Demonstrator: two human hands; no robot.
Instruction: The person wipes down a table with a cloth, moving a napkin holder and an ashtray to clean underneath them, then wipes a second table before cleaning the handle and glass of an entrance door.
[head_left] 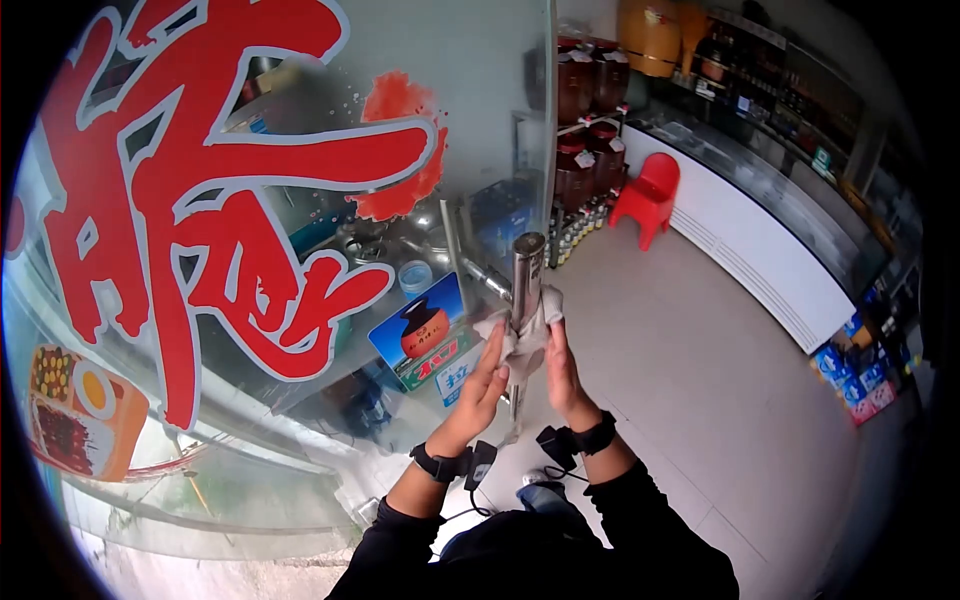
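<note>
A metal door handle [527, 275] stands upright at the edge of a glass door with large red characters [300, 160]. A pale cloth [530, 338] is wrapped around the handle below its top end. My left hand [482, 385] presses the cloth from the left, its fingers together and pointing up. On the other side, my right hand [564, 372] presses the cloth with its palm facing the handle. Both hands hold the cloth between them, around the bar. Black straps with small devices are on both wrists.
Beyond the door are a red chair [653, 198], a long white display counter [760, 240] and racks of dark jars [575, 85]. Blue and pink packs [862, 380] sit at the right. Stickers [420, 320] are on the glass left of the handle.
</note>
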